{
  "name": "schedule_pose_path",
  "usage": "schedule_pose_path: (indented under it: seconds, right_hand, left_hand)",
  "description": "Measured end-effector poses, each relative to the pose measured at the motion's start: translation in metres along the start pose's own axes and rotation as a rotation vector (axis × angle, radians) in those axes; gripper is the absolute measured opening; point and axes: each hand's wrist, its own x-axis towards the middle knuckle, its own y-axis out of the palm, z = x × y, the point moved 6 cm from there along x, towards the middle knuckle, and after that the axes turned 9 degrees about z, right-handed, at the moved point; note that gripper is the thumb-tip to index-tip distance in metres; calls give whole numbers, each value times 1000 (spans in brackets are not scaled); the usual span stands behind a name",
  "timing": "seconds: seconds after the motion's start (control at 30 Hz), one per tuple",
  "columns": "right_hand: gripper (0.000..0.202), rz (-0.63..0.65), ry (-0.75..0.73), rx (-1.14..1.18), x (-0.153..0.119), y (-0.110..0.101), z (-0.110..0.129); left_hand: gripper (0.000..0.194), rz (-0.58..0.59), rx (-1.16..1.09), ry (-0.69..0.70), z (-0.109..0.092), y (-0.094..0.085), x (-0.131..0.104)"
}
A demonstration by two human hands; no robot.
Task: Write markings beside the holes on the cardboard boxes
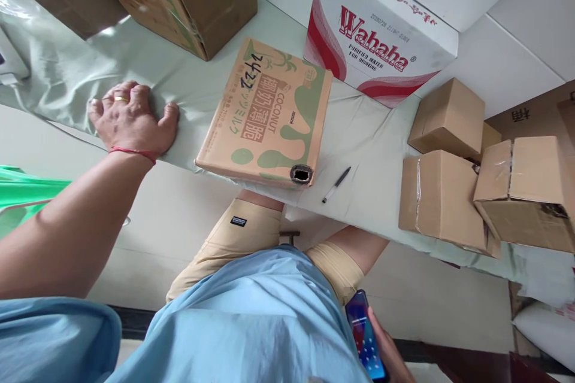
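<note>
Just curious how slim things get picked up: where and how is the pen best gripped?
Probably mid-barrel: pinch the pen across its long sides, coming from above. It lies flat, slim and straight, with nothing on top and room along both sides.

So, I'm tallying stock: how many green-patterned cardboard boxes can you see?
2: the coconut box right of the left hand, and another box beyond that hand, towards the top left. More may be hidden.

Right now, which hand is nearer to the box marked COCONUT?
Left. The left hand rests on the cloth beside the COCONUT box; the right hand is farther off, by the shorts, holding a phone.
</note>
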Motion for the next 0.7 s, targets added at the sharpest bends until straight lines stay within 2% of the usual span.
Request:
schedule_pose_path:
  seconds: [0.07, 0.1, 0.17, 0.23, 0.3, 0.37, 0.47, 0.57, 0.7]
  right_hand:
    - [78, -43, 22, 57, -24, -23, 11]
    - [79, 39, -13, 110, -35, -23, 26]
    - [86, 217, -173, 211, -51, -9, 71]
    - [83, 326, -333, 251, -57, 13, 125]
    - [77, 351, -476, 257, -51, 34, 179]
    - [73, 292, -579, 248, -38, 47, 225]
    - [72, 165, -627, 258, -14, 51, 276]
    - [75, 99, -616, 244, 3, 46, 312]
    - [69, 14, -668, 230, 14, 31, 341]
  left_hand:
    - [67, -1, 2, -3, -1, -1, -1]
    - [67, -1, -6, -1, -1, -1, 0]
    - [66, -5, -28, 4, 1, 1, 1]
    - [66, -16, -44, 7, 4, 2, 2]
    - [68, -24, -49, 11, 7, 4, 4]
    - [69, -26, -51, 16, 8, 4, 4]
    - [69, -28, -47, 16, 7, 3, 3]
    - [69, -18, -41, 18, 6, 1, 3]
    - [76, 3, -52, 35, 7, 1, 4]
